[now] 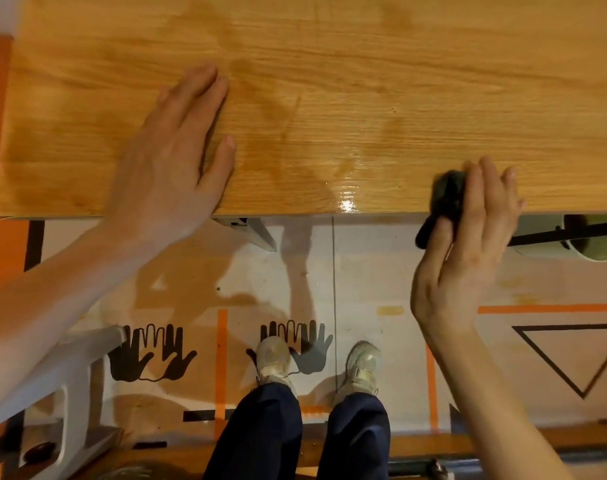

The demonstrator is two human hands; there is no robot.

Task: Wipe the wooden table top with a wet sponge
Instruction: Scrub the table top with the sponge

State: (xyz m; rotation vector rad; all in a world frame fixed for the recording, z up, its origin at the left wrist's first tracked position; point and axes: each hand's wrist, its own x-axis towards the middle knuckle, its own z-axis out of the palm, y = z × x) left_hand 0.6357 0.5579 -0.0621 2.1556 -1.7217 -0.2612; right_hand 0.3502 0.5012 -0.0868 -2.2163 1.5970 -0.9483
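Observation:
The wooden table top fills the upper half of the head view, with a glossy wet patch near its front edge in the middle. My left hand lies flat on the wood at the left, fingers together and holding nothing. My right hand grips a dark sponge at the table's front edge on the right. The sponge hangs partly over the edge, and my fingers cover part of it.
Below the table edge is a pale floor with orange tape lines, black hand prints and a black triangle. My two shoes stand on it. A white chair frame is at lower left, a bucket under the table's right side.

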